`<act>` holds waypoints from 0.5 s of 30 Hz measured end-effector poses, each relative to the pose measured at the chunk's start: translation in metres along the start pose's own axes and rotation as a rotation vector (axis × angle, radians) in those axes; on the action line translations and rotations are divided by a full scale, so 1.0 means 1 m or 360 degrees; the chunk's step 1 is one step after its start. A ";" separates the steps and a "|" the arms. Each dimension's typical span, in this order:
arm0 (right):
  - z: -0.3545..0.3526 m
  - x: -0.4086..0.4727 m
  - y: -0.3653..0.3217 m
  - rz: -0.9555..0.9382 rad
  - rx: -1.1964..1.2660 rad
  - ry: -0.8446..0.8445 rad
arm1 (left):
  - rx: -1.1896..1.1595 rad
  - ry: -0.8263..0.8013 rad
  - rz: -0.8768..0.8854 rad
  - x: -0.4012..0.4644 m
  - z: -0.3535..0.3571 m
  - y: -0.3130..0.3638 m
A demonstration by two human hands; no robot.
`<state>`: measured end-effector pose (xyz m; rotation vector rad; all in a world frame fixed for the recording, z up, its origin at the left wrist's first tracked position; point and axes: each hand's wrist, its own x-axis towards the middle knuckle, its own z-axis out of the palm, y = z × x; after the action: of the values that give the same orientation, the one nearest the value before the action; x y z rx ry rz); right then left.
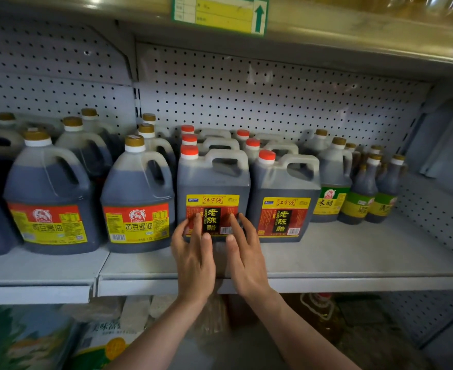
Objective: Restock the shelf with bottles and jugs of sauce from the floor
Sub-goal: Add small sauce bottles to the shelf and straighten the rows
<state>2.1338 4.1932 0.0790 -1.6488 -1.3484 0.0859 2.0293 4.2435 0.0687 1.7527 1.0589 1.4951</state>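
- A grey metal shelf [326,263] with a white pegboard back [246,97]; a green and yellow tag [220,13] hangs on the edge of the shelf above.
- Front centre stands a red-capped jug [213,188] of dark sauce, upright, set back from the shelf's front edge (yellow, red and black label facing out); more red-capped jugs line up behind it.
- A twin jug [284,198] stands just beside it on the right, also with a row behind.
- The left hand [193,259] has its fingers straight and slightly spread, tips pressing the lower left of the label.
- The right hand [244,257] mirrors it; fingers straight and apart, tips on the label's lower right; neither hand curls round the jug.
- To the left stand round gold-capped jugs [137,198] with red and yellow labels.
- At far right, a green-labelled jug [332,182] and slim bottles [361,188].
- Below the shelf lie printed bags [33,340], dimly lit.
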 end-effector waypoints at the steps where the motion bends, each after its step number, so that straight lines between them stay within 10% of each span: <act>1: 0.000 0.002 -0.002 -0.0019 -0.0028 0.0029 | -0.0004 -0.0004 0.0002 0.001 -0.001 0.002; 15: 0.063 -0.001 -0.071 -0.0204 0.0368 -0.0028 | 0.0127 0.0361 0.0031 0.012 -0.099 -0.020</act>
<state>2.0456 4.2257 0.0942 -1.3689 -1.3989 0.1743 1.9293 4.2588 0.0764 1.6793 1.2328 1.7163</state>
